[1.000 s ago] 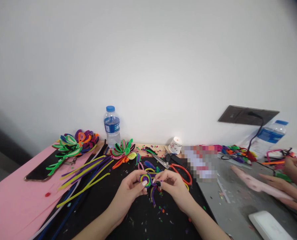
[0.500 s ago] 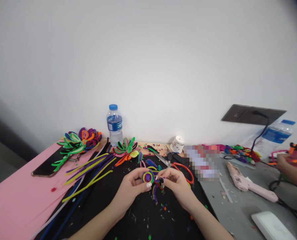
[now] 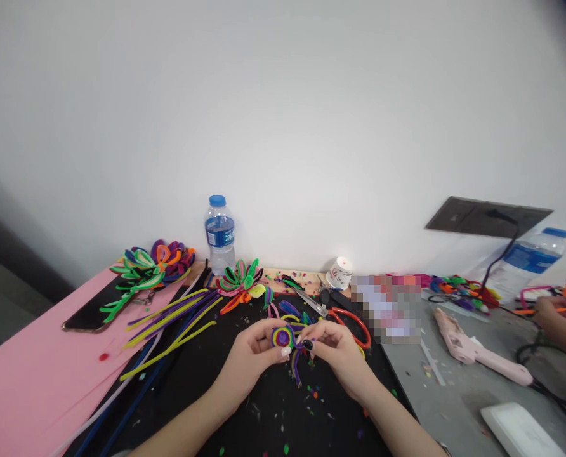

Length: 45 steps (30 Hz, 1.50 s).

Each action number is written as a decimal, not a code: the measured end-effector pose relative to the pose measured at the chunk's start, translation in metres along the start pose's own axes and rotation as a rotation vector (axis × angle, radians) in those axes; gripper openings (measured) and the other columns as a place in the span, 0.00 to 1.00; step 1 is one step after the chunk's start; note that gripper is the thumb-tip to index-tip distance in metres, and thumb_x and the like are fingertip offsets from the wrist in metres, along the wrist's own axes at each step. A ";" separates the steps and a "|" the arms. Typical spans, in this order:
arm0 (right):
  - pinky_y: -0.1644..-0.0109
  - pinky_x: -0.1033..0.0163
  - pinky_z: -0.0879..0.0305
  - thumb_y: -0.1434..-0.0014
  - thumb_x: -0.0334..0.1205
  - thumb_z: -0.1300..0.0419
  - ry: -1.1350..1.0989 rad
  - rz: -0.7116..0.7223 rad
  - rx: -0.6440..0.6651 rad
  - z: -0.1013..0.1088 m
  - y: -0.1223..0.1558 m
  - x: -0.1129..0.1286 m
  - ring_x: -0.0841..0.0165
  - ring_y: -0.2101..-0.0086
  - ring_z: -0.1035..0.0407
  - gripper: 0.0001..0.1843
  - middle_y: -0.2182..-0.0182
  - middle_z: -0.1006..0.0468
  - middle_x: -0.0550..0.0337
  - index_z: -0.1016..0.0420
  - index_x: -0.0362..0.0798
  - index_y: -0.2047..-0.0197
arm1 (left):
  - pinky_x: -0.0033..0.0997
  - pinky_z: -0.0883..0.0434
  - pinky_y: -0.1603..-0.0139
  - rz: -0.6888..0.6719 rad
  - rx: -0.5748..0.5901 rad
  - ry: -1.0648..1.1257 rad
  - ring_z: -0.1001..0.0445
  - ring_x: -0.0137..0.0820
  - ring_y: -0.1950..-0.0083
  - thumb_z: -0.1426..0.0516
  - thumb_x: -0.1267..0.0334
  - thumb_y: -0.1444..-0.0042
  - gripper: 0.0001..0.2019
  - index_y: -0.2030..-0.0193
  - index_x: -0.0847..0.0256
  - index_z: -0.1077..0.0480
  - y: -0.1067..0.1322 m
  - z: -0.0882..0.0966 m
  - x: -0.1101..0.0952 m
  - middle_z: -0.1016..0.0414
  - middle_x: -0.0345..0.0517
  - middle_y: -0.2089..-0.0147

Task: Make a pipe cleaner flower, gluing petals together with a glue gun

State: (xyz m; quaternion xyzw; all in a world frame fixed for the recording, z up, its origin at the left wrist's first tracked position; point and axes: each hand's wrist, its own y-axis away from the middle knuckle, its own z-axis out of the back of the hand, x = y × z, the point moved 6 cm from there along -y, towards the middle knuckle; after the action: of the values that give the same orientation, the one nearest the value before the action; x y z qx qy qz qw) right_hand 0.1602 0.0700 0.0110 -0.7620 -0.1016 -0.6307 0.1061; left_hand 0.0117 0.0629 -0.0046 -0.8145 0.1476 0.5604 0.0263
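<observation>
Between the fingers of my left hand (image 3: 259, 349) is a coiled pipe cleaner disc (image 3: 282, 337), purple at its middle with rings of red, yellow and green. My right hand (image 3: 328, 346) pinches the purple pipe cleaner end at the disc's right side. Both hands are closed, held close together over the black mat (image 3: 264, 419). Just behind and below them lie bent purple pipe cleaner pieces (image 3: 296, 371), partly hidden by my fingers. Red-handled scissors (image 3: 352, 324) rest beyond my right hand.
Yellow and purple pipe cleaners (image 3: 178, 320), pipe cleaner flowers (image 3: 242, 282) and a phone (image 3: 90, 311) lie left. A water bottle (image 3: 220, 235) and paper cup (image 3: 340, 273) stand by the wall. Rightward are a pink glue gun (image 3: 478, 355), its cable and another person's hand (image 3: 561, 327).
The view has shifted slightly. My right fingers have turned a little at the disc's edge, while my left hand keeps its hold. The other person's hand at right has moved slightly.
</observation>
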 end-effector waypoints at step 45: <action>0.73 0.69 0.42 0.50 0.34 0.38 0.029 -0.011 -0.004 -0.002 0.000 -0.003 0.76 0.77 0.38 0.04 0.69 0.25 0.60 0.29 0.45 0.74 | 0.27 0.31 0.69 -0.031 0.029 -0.068 0.31 0.26 0.71 0.38 0.70 0.57 0.18 0.57 0.61 0.34 -0.003 0.000 0.000 0.30 0.37 0.72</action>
State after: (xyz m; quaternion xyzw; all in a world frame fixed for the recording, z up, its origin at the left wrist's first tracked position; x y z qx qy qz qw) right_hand 0.1580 0.0689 0.0086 -0.7526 -0.1030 -0.6423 0.1026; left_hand 0.0132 0.0659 -0.0053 -0.7968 0.1421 0.5850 0.0519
